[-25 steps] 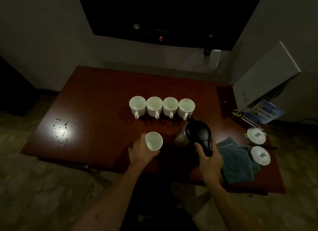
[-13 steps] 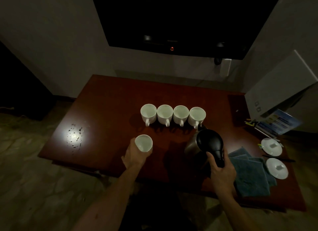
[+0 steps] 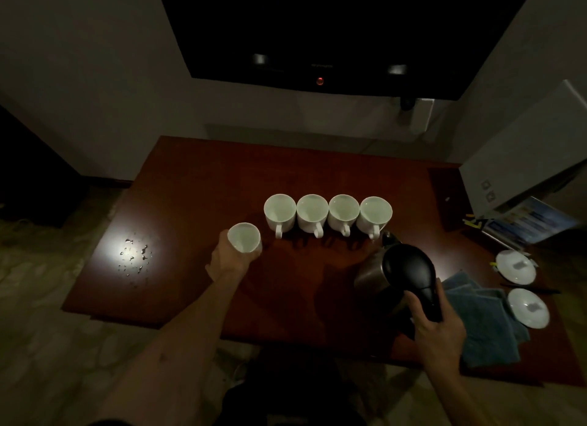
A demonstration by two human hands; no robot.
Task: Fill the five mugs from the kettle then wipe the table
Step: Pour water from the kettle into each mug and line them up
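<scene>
1. Fifth mug (image 3: 244,242) is held upright by L hand (image 3: 226,260), fingers wrapped round its body, just L of and nearer than the row of four mugs (image 3: 327,216) at mid-table (image 3: 197,171).
2. Kettle (image 3: 397,276) is gripped at its black handle by R hand (image 3: 440,327); spout sits near the R-most mug, lid closed.
3. Step judged: mug to be set at L end of row, handle facing near side like the others. It should be lowered level, w/ a slight gap kept so no neighbour is knocked.
4. Water drops (image 3: 135,257) lie on L part of table; cloths (image 3: 482,320) lie R of kettle.
5. Vs 0.5 s ago: mug is carried further up-L toward row end; kettle grip unchanged.
</scene>
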